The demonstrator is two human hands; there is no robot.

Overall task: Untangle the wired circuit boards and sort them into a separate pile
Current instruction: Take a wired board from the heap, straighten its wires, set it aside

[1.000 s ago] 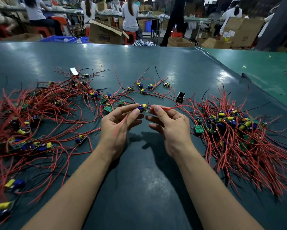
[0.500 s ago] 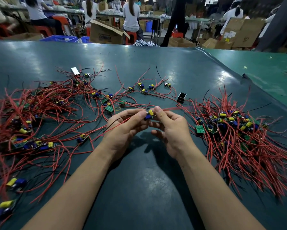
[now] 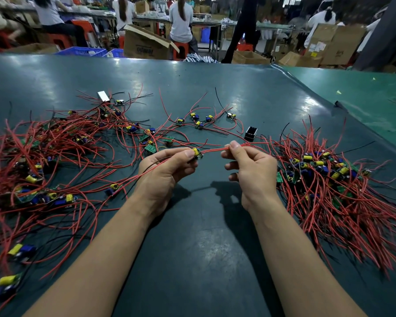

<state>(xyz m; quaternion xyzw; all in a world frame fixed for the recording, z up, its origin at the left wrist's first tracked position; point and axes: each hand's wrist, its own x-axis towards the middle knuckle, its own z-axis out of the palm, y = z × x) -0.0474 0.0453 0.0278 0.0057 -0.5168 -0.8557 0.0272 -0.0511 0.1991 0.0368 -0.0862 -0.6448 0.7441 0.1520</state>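
Note:
My left hand (image 3: 167,172) pinches a small circuit board (image 3: 197,153) with a yellow capacitor, held just above the dark green table (image 3: 203,248). Its red wires (image 3: 214,150) run rightward into my right hand (image 3: 249,170), which pinches them between thumb and forefinger. More red and black leads trail from under my left hand to the lower left. A big tangled heap of wired boards (image 3: 43,161) covers the table's left side. A second pile of wired boards (image 3: 329,179) lies at the right, its wires fanned toward me.
A few loose boards (image 3: 199,121) lie spread at mid-table, with a small black plastic part (image 3: 251,133) beside them and a white block (image 3: 103,96) farther left. Beyond the table's far edge people sit among cardboard boxes (image 3: 146,45) and blue crates (image 3: 82,51).
My hands have drawn apart: the left keeps the board while the right has slid out to the right along the red wires, stretching them straight between the hands.

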